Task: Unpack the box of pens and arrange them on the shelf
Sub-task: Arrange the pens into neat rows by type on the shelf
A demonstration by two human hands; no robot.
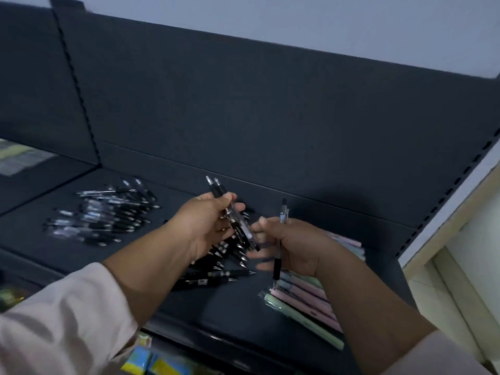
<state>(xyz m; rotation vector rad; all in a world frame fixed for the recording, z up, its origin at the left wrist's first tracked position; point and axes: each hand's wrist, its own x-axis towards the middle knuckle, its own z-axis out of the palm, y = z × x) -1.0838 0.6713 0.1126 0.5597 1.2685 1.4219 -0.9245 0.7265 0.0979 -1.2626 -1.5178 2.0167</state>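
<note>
A: Where are the hands?

B: Both reach over a dark shelf (221,307), seen from above, with pale sleeves on the forearms. The left hand (205,226) is near the middle. Its fingers are curled round a small bundle of pens (240,228), black and clear, slanting from far left to near right.

A: And the other hand?

B: The right hand (295,244) is just to the right, close beside the bundle. Its fingers pinch a single pen (276,266), held almost upright with the black grip at the bottom.

A: Where are the rest of the pens?

B: They lie on the shelf in two groups. A heap of pens (108,215) sits to the left, well apart from the hands, in rough rows and somewhat blurred. More loose pens (216,274) are spread directly below the hands, metal tips mostly pointing right.

A: Anything else there?

B: Flat pastel packs (305,296), pink and green, lie on the right of the shelf, partly hidden by the right forearm. A dark back panel (270,117) rises behind everything.
</note>
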